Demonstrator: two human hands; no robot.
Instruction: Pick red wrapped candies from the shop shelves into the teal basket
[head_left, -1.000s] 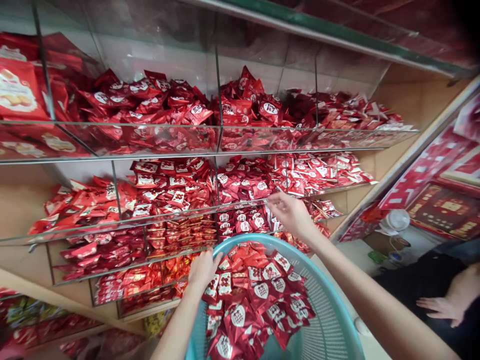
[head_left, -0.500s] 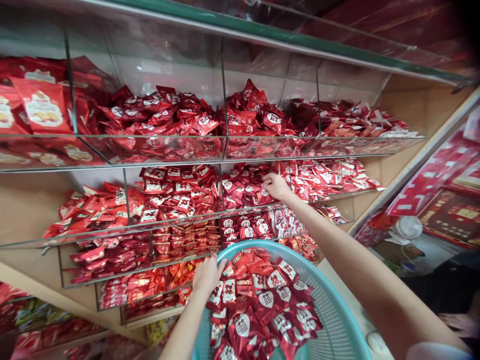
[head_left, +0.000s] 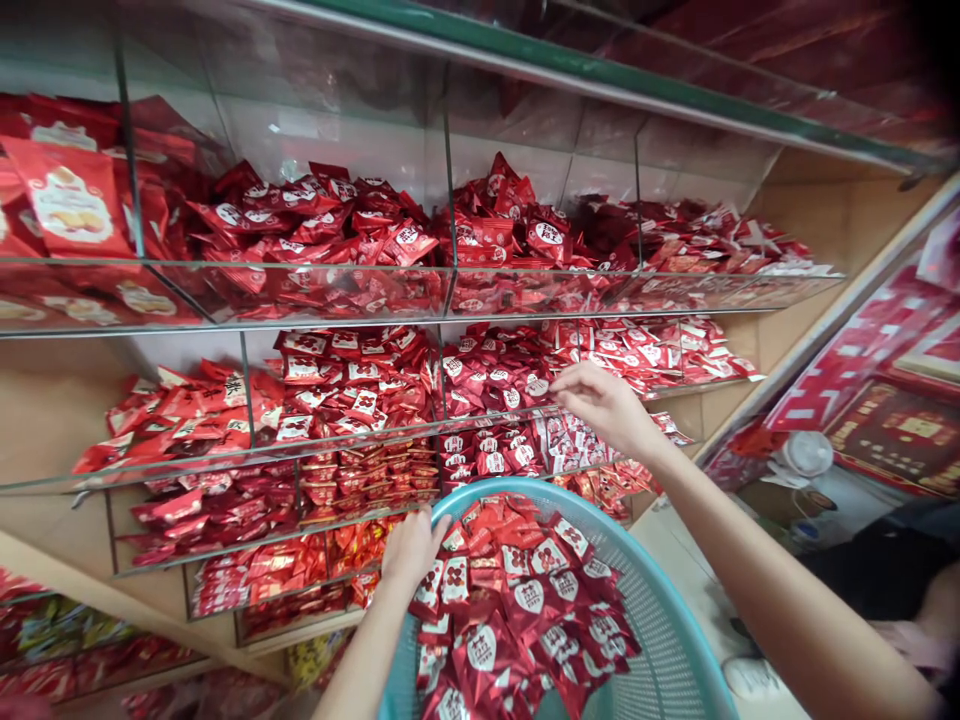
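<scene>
A teal plastic basket (head_left: pixel 660 590) is below the shelves, filled with small red candy packets (head_left: pixel 525 600) bearing white labels. My left hand (head_left: pixel 411 550) is closed over the basket's left rim, thumb on the inner side. My right hand (head_left: pixel 600 400) is in front of the middle shelf row, fingers loosely bent and a little apart, with nothing seen in them. Its fingertips are nearest the dark red packets (head_left: pixel 495 375) in the middle compartment; whether they touch is unclear.
Glass shelves with dividers hold red packets; the upper glass front (head_left: pixel 337 295) runs across above my right hand. Larger red packets (head_left: pixel 71 200) are at the upper left. A wooden side panel (head_left: pixel 810 220) closes the right end. A white shoe (head_left: pixel 750 680) shows at the lower right.
My right hand has drawn out of the middle compartment, shifting right and slightly down, its fingers looser. My left hand stays on the rim. The basket's packets look the same.
</scene>
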